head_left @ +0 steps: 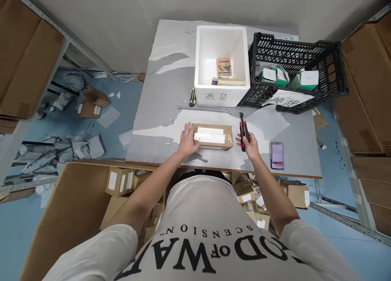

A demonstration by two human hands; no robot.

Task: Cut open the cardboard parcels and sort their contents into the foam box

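Observation:
A taped cardboard box (pixel 228 137) with a white label on top lies on the table in front of me. My left hand (pixel 187 141) grips its left end, thumb against the near side and fingers at the back corner. To the right of the box, my right hand (pixel 251 145) is closed around a red-and-black box cutter (pixel 243 130), its tip pointing away from me. A gap separates the cutter from the box. I cannot tell whether its blade is out.
A white foam box (pixel 221 94) holds a few small items. Beside it stands a black plastic crate (pixel 331 75) with green-and-white boxes. A yellow-and-black cutter (pixel 192 97), a metal ruler-like strip (pixel 204 109) and a phone (pixel 277 155) lie on the table (pixel 152 126). Cartons sit below.

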